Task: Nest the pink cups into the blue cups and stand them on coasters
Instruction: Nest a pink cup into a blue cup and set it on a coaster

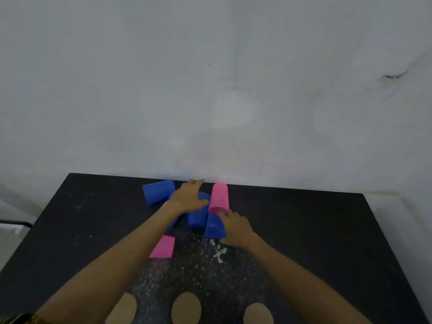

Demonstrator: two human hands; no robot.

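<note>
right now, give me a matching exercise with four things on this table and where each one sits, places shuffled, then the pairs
Things:
1. pink cup by the wall
2. pink cup near the left forearm
3. far-left blue cup
4. middle coaster

Places:
A. lying alone at the table's back left
B. near edge, between two other coasters
C. just beyond the right hand, open end towards the camera
D. partly hidden by the forearm, in front of the blue cups

Pairs: 1-C, 2-D, 3-A, 4-B
</note>
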